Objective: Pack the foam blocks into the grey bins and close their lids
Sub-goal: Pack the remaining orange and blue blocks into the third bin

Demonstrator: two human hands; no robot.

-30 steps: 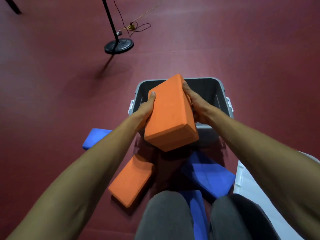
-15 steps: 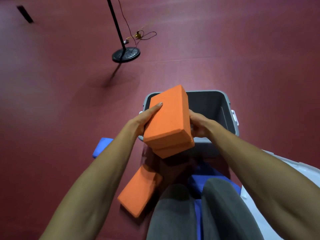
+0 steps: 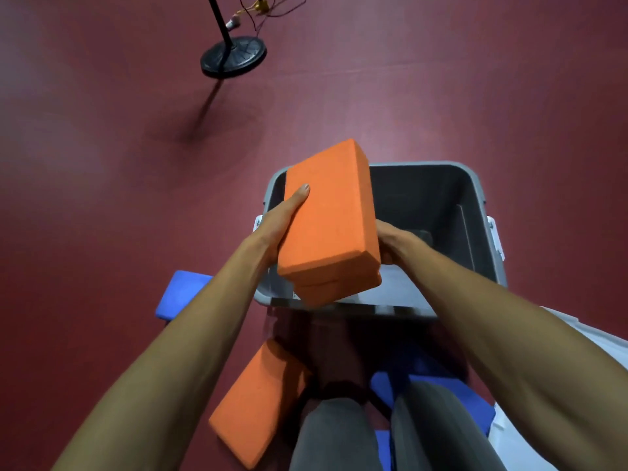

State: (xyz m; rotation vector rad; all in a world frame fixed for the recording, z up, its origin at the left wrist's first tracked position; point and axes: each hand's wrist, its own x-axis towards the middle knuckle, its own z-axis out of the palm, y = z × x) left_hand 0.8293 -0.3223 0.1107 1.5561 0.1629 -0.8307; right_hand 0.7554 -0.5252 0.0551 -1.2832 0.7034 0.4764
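Note:
Two stacked orange foam blocks point(image 3: 331, 219) hang tilted over the left part of the open grey bin point(image 3: 475, 185). My left hand point(image 3: 283, 217) grips their left side, thumb lying on the top face. My right hand point(image 3: 390, 241) holds their right side, fingers hidden under the blocks. The bin's dark inside shows to the right of the blocks. On the red floor lie another orange block point(image 3: 258, 399) near my knees, a blue block point(image 3: 178, 294) to the left, and blue blocks point(image 3: 475, 402) partly hidden by my legs.
A black stand with a round base point(image 3: 232, 57) and thin cables point(image 3: 268, 11) are on the floor at the far left. A white flat thing point(image 3: 591, 338), possibly a lid, lies at the right edge. My grey-trousered knees point(image 3: 384, 433) fill the bottom.
The blocks have moved forward and left over the bin's left part, and their far end has tipped up. The view has shifted closer to the bin.

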